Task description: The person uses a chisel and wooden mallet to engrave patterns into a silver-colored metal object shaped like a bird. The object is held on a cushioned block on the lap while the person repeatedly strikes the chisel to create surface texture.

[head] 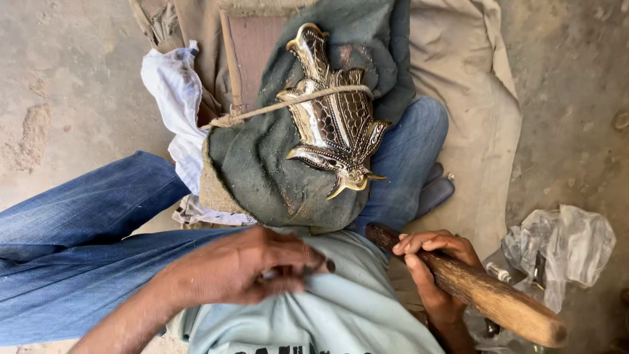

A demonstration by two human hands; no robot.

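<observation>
An ornate brass piece (334,118) with engraved scale patterns lies on a dark green cloth pad (262,164), tied down by a rope (288,101) running across it. The pad rests on my lap over blue jeans (85,223). My right hand (432,262) grips a thick wooden handle (485,288) that slants down to the lower right. My left hand (249,265) is held close to my light blue shirt (327,308), fingers pinched together; whether it holds something small is unclear.
A white cloth (173,92) hangs at the pad's left. A beige sheet (458,78) covers the ground beneath. A crumpled clear plastic bag (563,246) with small tools lies at the right on the concrete floor (65,78).
</observation>
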